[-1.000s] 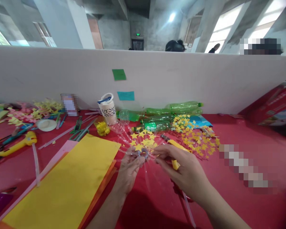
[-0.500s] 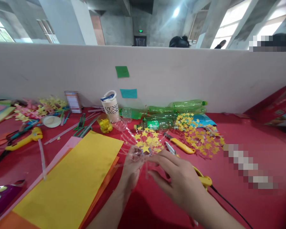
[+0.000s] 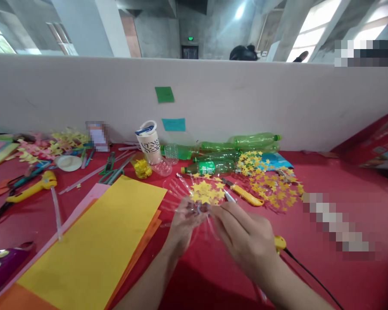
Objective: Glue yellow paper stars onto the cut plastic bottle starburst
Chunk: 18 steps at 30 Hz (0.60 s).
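Observation:
A clear plastic bottle piece cut into thin strips (image 3: 177,189) fans out above the table, with yellow stars (image 3: 207,191) clustered over its middle. My left hand (image 3: 181,226) is closed around its near side. My right hand (image 3: 245,234) has its fingers drawn together at the right edge of the same piece, pinching it close to the stars. The fingertips partly hide what they grip. Just beyond my right hand, a yellow utility knife (image 3: 245,194) lies on the table, and a pointed metal blade (image 3: 229,196) shows beside the fingers.
Green bottles (image 3: 213,168) lie by the white partition (image 3: 245,99), near more yellow stars (image 3: 274,189). Yellow paper (image 3: 93,241) covers the left. A white cup (image 3: 149,144) stands behind. A yellow glue gun (image 3: 35,188) lies left; a black cord (image 3: 310,273) runs right.
My right hand's fingers have closed together at the edge of the plastic piece. The starred piece has turned slightly, its stars shifting a little to the right.

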Available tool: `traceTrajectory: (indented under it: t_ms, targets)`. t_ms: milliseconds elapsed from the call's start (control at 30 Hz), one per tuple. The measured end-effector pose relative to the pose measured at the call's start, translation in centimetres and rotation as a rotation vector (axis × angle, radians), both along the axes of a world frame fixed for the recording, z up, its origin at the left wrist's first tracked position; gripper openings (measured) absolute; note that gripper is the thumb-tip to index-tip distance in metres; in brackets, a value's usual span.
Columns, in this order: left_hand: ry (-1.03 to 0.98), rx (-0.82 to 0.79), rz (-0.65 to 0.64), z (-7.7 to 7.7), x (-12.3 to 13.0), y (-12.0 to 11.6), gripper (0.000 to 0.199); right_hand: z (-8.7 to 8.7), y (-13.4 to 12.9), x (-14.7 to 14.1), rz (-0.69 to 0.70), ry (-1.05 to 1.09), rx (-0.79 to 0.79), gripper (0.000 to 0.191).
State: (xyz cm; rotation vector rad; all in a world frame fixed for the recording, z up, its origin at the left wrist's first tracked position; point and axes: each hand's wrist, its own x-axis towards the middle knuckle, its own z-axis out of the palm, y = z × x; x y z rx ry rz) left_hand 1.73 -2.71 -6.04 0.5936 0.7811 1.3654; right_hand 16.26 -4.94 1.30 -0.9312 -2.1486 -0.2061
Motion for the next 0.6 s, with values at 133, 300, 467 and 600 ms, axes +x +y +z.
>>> traceTrajectory:
  t_ms: [133, 300, 467, 600]
  targets:
    - [-0.009, 0.040, 0.000, 0.4, -0.3, 0.1, 0.034, 1.0, -0.4, -0.8, 0.089, 0.086, -0.175, 0.019]
    - [0.016, 0.038, 0.072, 0.5, -0.3, 0.1, 0.038, 1.3, -0.3, -1.1, 0.139, 0.304, -0.458, 0.023]
    - [0.025, 0.043, 0.073, 0.5, -0.2, 0.1, 0.037, 0.9, -0.3, -1.0, 0.112, 0.383, -0.491, 0.024]
    - [0.037, 0.042, 0.057, 0.1, -0.2, 0.0, 0.035, 1.1, -0.3, -1.0, 0.095, 0.361, -0.450, 0.022]
